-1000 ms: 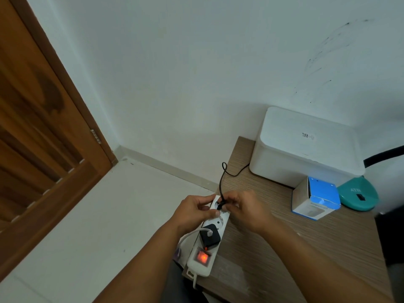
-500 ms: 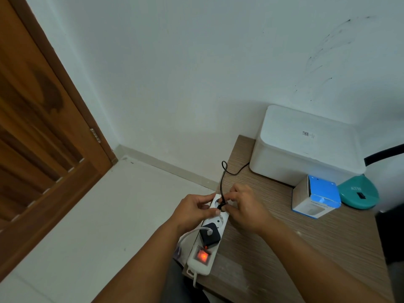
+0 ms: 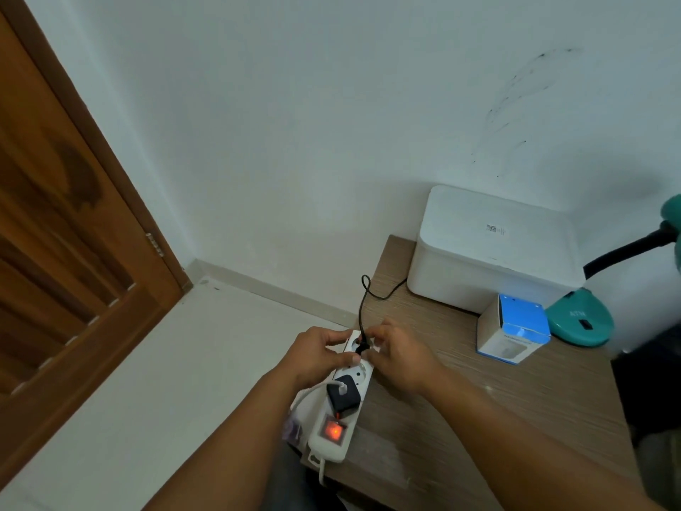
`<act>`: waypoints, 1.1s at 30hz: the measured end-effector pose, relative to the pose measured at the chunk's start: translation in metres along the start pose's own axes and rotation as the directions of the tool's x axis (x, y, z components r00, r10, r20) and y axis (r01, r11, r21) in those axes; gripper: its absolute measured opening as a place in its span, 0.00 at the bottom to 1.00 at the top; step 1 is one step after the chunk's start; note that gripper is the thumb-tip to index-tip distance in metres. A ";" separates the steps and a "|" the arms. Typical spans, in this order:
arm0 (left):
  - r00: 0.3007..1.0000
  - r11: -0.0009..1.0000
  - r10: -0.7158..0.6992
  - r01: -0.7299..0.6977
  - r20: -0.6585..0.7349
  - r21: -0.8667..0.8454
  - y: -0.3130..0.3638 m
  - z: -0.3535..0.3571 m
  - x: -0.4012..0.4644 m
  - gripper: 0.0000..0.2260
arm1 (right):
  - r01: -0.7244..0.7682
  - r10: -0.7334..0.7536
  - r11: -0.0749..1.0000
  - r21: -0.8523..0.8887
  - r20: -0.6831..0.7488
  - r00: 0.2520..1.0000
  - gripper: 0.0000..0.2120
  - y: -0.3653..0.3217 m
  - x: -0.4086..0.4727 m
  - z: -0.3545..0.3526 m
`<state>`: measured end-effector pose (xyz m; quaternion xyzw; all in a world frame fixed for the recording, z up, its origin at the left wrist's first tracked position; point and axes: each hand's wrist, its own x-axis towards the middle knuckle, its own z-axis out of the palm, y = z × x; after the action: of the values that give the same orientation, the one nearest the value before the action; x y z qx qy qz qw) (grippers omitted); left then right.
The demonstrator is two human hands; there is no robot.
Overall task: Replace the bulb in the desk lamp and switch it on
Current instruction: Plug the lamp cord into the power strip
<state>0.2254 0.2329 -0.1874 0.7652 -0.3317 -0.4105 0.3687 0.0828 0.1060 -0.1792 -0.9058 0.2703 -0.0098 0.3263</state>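
Wood-grain table point(image 3: 460, 418) bearing power strip point(image 3: 333, 429), white box point(image 3: 493, 252), bulb carton point(image 3: 512, 331), teal lamp base point(image 3: 578, 319).

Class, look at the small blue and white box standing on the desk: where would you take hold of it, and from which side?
Grip the blue and white box across its two upright side walls, fingers coming down from above. It stands upright with open desk in front, but the white storage box sits close behind and the teal lamp base beside it, so a top approach probably avoids both.
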 end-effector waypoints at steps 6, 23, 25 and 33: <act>0.997 0.970 0.015 0.002 -0.070 0.243 0.021 -0.009 -0.007 0.25 | -0.084 0.091 0.989 0.117 -0.051 0.995 0.20 0.012 -0.036 -0.009; 0.911 0.900 0.370 -0.303 -0.181 0.315 0.098 0.076 -0.059 0.10 | -0.158 0.239 0.950 0.271 -0.300 0.923 0.14 0.085 -0.168 -0.041; 0.925 0.891 0.370 -0.326 -0.089 0.317 0.102 0.104 -0.057 0.11 | -0.191 0.283 0.938 0.290 -0.316 0.906 0.13 0.096 -0.183 -0.047; 0.931 0.871 0.339 -0.364 0.135 0.329 0.127 0.196 -0.034 0.13 | -0.262 0.409 0.896 0.359 -0.438 0.800 0.14 0.140 -0.222 -0.077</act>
<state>0.0138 0.1387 -0.1451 0.7296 -0.5459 -0.2989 0.2834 -0.1895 0.0812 -0.1666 -0.7525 0.4991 -0.2251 0.3659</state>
